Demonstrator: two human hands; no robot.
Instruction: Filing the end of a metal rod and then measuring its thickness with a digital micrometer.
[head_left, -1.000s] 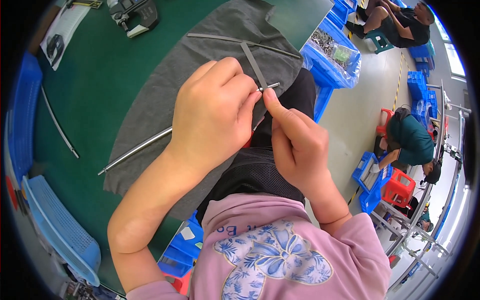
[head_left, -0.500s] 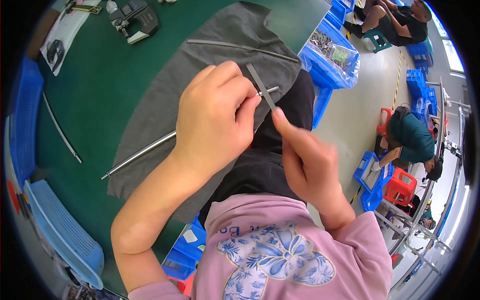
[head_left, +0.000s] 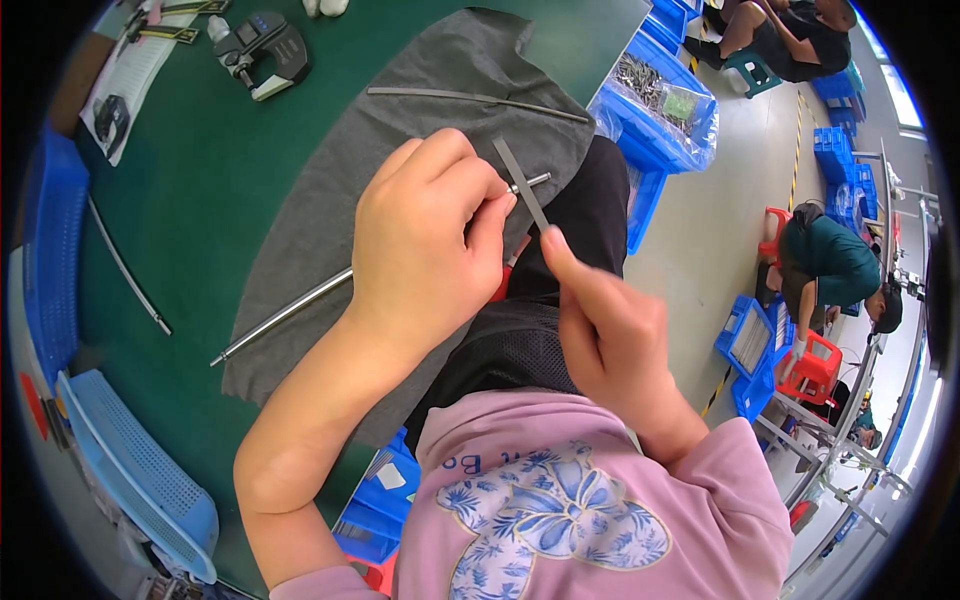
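Observation:
My left hand point(head_left: 430, 225) is closed around a slim, shiny metal rod point(head_left: 285, 316), whose long end slants down to the left over the dark grey cloth point(head_left: 330, 190). The rod's narrow tip pokes out past the thumb and forefinger. In my right hand point(head_left: 615, 335) a flat, thin grey file point(head_left: 520, 183) is gripped at its lower end, the thumb lying along it. The file crosses the rod close to that tip and appears to touch it. Another long, thin file point(head_left: 475, 97) lies on the cloth beyond my hands.
A micrometer point(head_left: 262, 52) stands on the green table point(head_left: 200, 200) at the far left. Nearer lie a thin curved rod point(head_left: 128, 265) and a light blue basket point(head_left: 145, 470). Right of the table, a blue bin point(head_left: 655, 110) holds metal parts. Two co-workers sit farther right.
The file has shifted slightly down along with my right hand, still across the rod. The view has moved a little. The co-worker in green has bent farther, with an arm lowered toward the red stool.

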